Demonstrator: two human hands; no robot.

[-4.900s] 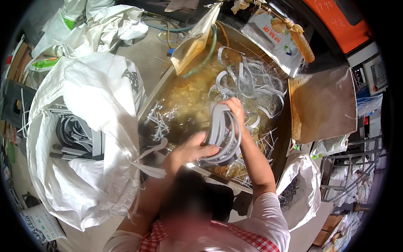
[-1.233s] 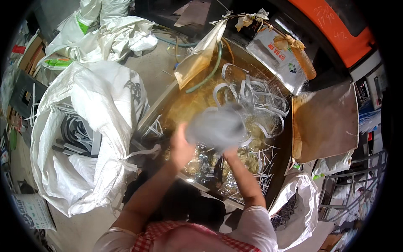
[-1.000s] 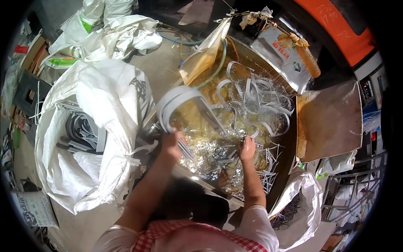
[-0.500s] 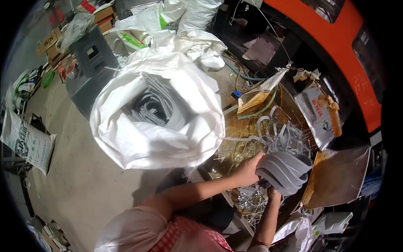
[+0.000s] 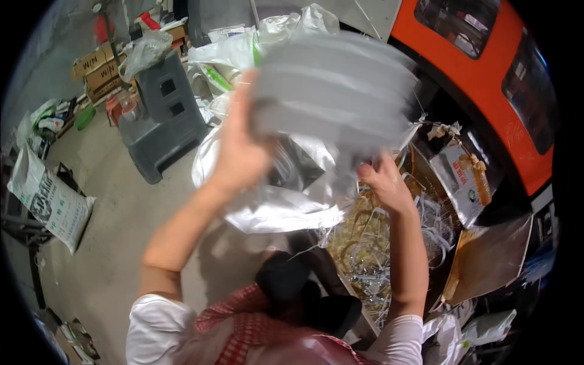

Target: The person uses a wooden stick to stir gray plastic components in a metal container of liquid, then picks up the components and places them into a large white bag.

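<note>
head view: nearest us, our left hand (image 5: 240, 146) clasps the left edge of a grey bundle (image 5: 331, 91), and our right hand (image 5: 388, 182) grips its lower right corner. we judge that the two-handed hold keeps the layers together, since no tie shows; blur and the bundle itself hide some fingers. the bundle is in the air, covering much of the white sack (image 5: 277, 213) from our view; we cannot tell how high it hangs. the sack gapes upward, probably so its inside stays reachable, and grey strips (image 5: 287, 167) show within. just beside it, to our right, the tub (image 5: 348, 281) holds pale strips (image 5: 437, 228). farther off stand a dark stool (image 5: 170, 103) and an orange machine (image 5: 480, 91). against the earlier frame, where the bundle is over the tub, it now sits farther left, raised toward the sack.
</note>
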